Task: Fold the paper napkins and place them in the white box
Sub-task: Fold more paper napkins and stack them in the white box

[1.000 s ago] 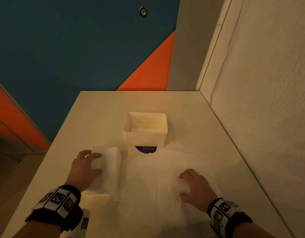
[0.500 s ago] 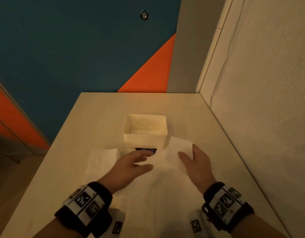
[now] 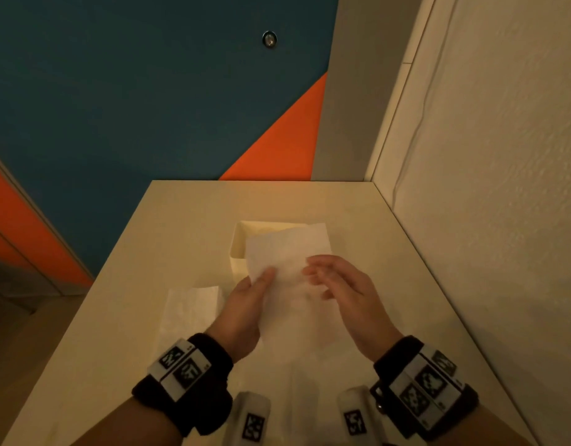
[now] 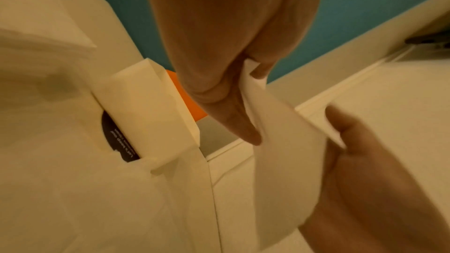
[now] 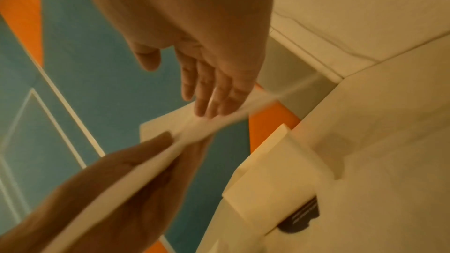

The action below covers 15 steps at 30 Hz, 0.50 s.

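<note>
The left hand (image 3: 245,304) pinches a white paper napkin (image 3: 290,255) by its left edge, thumb on top and fingers beneath, holding it lifted off the table (image 3: 187,226). In the left wrist view the thumb and fingers (image 4: 233,114) press the sheet between them. The right hand (image 3: 342,291) has its fingers straight and relaxed, laid against the napkin's right side; in the right wrist view the fingertips (image 5: 209,107) touch the upper face of the sheet without curling round it. The napkin hangs in the air between the two hands, its far end reaching over the white box (image 3: 237,249) and hiding most of the box's opening from the head camera.

The white box stands near the middle of the table, with only its left wall and near left corner showing in the head view. In the wrist views a dark round label (image 4: 116,141) with small pale lettering lies at the foot of the box's near wall. A folded napkin (image 3: 190,304) lies flat on the table just left of the left hand, apart from the box. More flat white napkin sheets (image 3: 309,375) lie spread on the table under the hands. Both wrists wear black bands with black-and-white coded markers (image 3: 181,368).

The table sits in a corner, a pale textured wall (image 3: 503,188) along its right side and a teal and orange wall (image 3: 116,91) behind it.
</note>
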### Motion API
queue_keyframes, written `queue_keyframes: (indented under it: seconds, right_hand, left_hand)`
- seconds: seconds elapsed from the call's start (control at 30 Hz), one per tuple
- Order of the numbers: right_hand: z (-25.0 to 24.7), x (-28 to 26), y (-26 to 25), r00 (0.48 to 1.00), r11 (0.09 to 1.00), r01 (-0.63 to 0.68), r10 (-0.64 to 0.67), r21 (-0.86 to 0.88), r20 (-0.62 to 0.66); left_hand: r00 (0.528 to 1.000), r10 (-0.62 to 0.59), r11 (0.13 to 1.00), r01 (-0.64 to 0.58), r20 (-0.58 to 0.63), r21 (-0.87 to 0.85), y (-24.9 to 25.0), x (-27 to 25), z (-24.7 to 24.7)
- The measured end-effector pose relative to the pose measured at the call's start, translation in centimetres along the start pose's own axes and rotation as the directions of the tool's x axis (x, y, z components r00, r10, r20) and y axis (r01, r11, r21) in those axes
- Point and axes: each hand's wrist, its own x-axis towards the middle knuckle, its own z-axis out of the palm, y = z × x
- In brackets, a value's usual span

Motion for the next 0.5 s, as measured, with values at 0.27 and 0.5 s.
queue_keyframes:
  seconds: [0.27,0.5]
  right_hand:
    - [-3.5,0.6,0.6,0.934,0.947,-0.298,0.265,0.115,0.237]
    - [-3.2,0.5,0.1,0.967,0.945,-0.243,0.219,0.218,0.13]
  left_hand:
    - [0.983,-0.119,0.993,0.118,0.139,0.019,2.2,0.1,-1.4]
    - [0.97,-0.115,0.965,0.058,0.214,0.254,2.9,0.4,-1.9]
